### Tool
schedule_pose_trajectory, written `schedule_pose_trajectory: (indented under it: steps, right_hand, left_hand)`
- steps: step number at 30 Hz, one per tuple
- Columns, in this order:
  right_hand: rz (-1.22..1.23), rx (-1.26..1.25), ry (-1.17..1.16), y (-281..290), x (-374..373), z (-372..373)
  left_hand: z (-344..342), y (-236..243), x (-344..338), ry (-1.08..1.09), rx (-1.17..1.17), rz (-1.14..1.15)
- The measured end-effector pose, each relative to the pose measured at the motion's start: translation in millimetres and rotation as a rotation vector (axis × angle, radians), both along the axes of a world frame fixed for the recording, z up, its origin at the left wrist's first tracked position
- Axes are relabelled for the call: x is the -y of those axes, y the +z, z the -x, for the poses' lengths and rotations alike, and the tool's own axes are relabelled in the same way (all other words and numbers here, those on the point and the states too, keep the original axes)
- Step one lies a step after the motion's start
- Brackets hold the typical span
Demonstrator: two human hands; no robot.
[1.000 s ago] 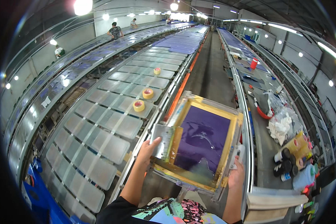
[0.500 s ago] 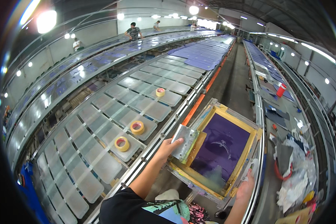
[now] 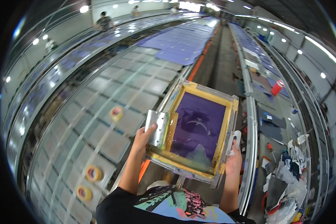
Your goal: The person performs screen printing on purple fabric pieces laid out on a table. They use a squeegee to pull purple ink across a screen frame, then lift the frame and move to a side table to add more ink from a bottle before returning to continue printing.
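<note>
A wooden screen-printing frame (image 3: 193, 88), taped yellow along its inside, is held up in front of me. Its purple mesh (image 3: 198, 108) bears a pale curved design, with wet ink near the close edge. At its left side my left hand (image 3: 140, 140) grips a silver metal squeegee (image 3: 157, 125) with a yellowish edge, thumb on top. The fingers beneath are hidden, and I cannot tell whether they also touch the frame. On the right side, my right hand (image 3: 233, 160) is closed round a white handle (image 3: 236, 139) fixed to the frame.
Left, a long table of grey panels (image 3: 112, 145) carries tape rolls (image 3: 94, 173); purple cloth pieces (image 3: 175, 43) cover its far end. Right, a bench holds a red bottle (image 3: 277, 87), a screwdriver (image 3: 271, 147) and plastic bags (image 3: 293, 190). An aisle (image 3: 209, 56) runs between. People (image 3: 103, 22) work far left.
The frame and both hands have shifted left and slightly up in the picture. My view has turned, so the tape rolls sit farther left and lower. Both grips stay the same.
</note>
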State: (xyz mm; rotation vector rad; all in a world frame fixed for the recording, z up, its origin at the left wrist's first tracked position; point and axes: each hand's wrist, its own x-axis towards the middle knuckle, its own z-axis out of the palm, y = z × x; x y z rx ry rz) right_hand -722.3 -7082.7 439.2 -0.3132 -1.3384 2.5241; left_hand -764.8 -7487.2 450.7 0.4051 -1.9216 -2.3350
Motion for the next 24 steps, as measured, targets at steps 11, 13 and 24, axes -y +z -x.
schedule_pose_trajectory:
  steps: [11, 13, 24]
  right_hand:
    - [0.071, 0.064, -0.301, -17, -112, 249]
    - [0.046, 0.058, -0.324, -12, -138, 325]
    - [0.118, 0.085, -0.16, -10, -218, 708]
  left_hand:
    - [370, 4, -154, -0.292, 0.09, -0.049]
    - [443, 5, -180, -0.324, 0.052, -0.02]
    - [769, -47, -233, -0.098, 0.071, -0.011]
